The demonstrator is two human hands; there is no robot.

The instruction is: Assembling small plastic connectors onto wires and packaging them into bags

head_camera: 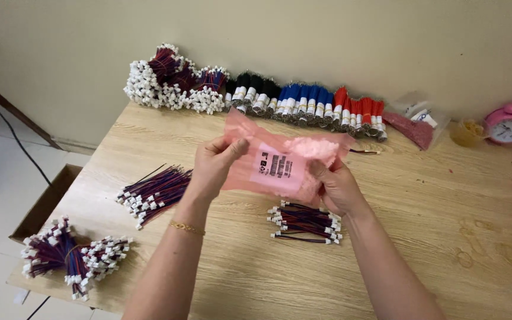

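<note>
My left hand [216, 161] pinches the upper left edge of a pink see-through plastic bag [280, 155] with a dark printed label. My right hand [334, 185] grips the same bag at its lower right, where small pale pieces bunch inside. The bag is held above the wooden table [422, 237]. Just below my hands lies a small bunch of red-and-blue wires with white connectors [306, 222]. A looser pile of the same wires [154, 192] lies to the left of my left forearm.
Tied wire bundles [72, 256] rest at the table's front left corner. Along the wall stand white-tipped wire bundles [170, 80] and black, blue and red wire rolls [309, 104]. A pink alarm clock [508, 125] and small bags [419, 121] are at the back right. A cardboard box [45, 204] sits on the floor.
</note>
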